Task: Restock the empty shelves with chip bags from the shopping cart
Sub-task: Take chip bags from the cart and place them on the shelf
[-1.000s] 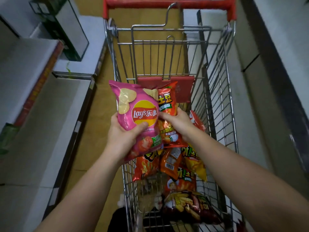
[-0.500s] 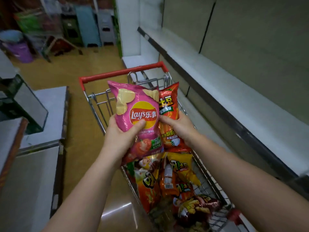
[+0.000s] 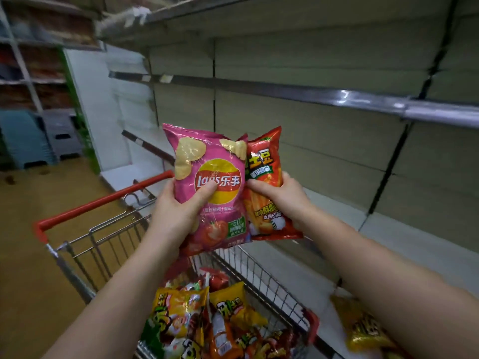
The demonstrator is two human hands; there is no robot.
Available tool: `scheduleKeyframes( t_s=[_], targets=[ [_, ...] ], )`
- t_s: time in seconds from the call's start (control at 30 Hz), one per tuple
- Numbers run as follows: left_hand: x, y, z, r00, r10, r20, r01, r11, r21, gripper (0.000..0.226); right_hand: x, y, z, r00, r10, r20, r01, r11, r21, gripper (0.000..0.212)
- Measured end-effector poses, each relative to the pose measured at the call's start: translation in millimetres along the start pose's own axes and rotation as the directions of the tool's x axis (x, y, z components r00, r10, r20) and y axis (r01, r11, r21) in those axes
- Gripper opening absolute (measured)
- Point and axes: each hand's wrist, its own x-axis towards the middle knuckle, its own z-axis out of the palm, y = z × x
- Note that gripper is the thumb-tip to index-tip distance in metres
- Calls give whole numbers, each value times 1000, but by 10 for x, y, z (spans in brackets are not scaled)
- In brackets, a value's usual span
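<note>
My left hand [image 3: 178, 211] grips a pink Lay's chip bag [image 3: 210, 167], thumb across its logo. My right hand [image 3: 282, 195] grips a red-orange chip bag [image 3: 267, 161] just right of it, partly tucked behind the pink one. Both bags are upright at chest height, above the wire shopping cart [image 3: 103, 237] with its red handle. Several more chip bags [image 3: 204, 320] lie in the cart below my forearms. Bare shelves [image 3: 388, 237] run along the right, with an upper shelf edge [image 3: 337, 97] above the bags.
A yellow chip bag [image 3: 363, 330] lies on the low shelf at the bottom right, under my right arm. Stacked plastic stools [image 3: 39, 138] and stocked racks stand far left. Tan floor [image 3: 31, 255] spreads to the left of the cart.
My view has swung up and right from the cart to the shelves. Both hands have lifted their bags higher and toward the shelving, grips unchanged.
</note>
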Motion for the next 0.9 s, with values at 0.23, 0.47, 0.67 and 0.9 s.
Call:
scheduleKeyframes(
  t_s=[0.23,0.47,0.67,0.9],
  targets=[
    [-154,490,598,980,99,172,-87,994,-73,55,-491,-420,-1035,985,-70,-158,71,997,3,35],
    [-509,790,1286,929,119,350,-68,986,-153,68,-1160,-647,-1963,930,-113,-349,96,993,-66,45],
    [-826,923,1817,866,147,478,-47,976,-215,52,-1791,-730,-2562,868,-116,-484,109,993,-42,36],
    [-1068,1026,2411,703,169,691,-3,972,-235,47,-2437,-789,-2974,731,-77,-678,71,997,-37,44]
  ],
)
